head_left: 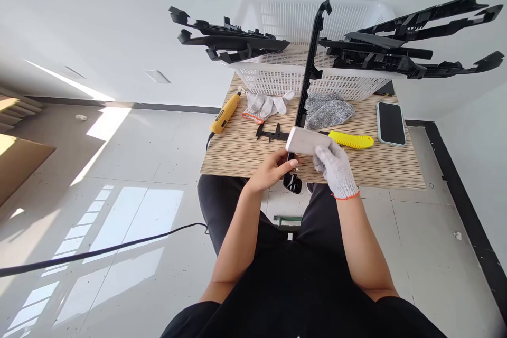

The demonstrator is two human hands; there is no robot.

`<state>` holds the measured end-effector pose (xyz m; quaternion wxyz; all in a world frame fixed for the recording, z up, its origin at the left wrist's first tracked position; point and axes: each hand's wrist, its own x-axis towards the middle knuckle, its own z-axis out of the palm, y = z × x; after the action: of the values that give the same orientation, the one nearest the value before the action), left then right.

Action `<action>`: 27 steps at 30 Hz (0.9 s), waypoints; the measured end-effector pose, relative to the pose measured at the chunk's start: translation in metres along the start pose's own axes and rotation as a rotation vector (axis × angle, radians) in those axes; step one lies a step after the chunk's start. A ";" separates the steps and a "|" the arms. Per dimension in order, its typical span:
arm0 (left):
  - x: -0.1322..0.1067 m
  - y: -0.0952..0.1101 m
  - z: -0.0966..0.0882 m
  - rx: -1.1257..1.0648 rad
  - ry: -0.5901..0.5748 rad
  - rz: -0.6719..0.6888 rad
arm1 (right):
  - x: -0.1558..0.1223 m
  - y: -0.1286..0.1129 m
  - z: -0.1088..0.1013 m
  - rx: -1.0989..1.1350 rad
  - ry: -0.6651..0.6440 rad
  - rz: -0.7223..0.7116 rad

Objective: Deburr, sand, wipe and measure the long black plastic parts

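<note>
My bare left hand (274,168) is closed round the near end of a long black plastic trim strip (310,71) that runs from the table's front edge up over the basket. My right hand (335,165), in a white knit glove, grips a pale rectangular block (304,141) pressed against the strip just above my left hand. The strip's glossy tip (293,185) sticks out past the table edge over my lap.
On the small wooden table (388,166) lie a yellow rotary tool (225,114), a white glove (264,105), a grey glove (328,109), black calipers (271,132), a yellow utility knife (351,140) and a phone (390,123). A white basket (293,71) holds several black trim parts (233,42). A cable (99,250) crosses the floor.
</note>
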<state>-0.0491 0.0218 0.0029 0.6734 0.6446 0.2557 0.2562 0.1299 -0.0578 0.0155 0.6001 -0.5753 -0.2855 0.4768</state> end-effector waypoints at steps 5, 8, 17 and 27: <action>0.000 0.000 -0.001 0.026 -0.014 0.014 | -0.002 0.000 0.001 -0.063 -0.055 0.021; 0.000 0.000 -0.001 0.038 -0.022 0.024 | -0.002 -0.002 0.002 -0.068 -0.001 0.005; 0.000 0.000 -0.001 0.027 -0.051 0.022 | -0.002 -0.004 0.004 -0.031 0.105 -0.058; 0.000 0.004 -0.001 0.009 -0.051 0.009 | 0.000 -0.003 0.003 -0.020 0.091 -0.043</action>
<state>-0.0499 0.0222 0.0069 0.6755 0.6553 0.2365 0.2416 0.1276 -0.0564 0.0186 0.6170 -0.5959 -0.2751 0.4342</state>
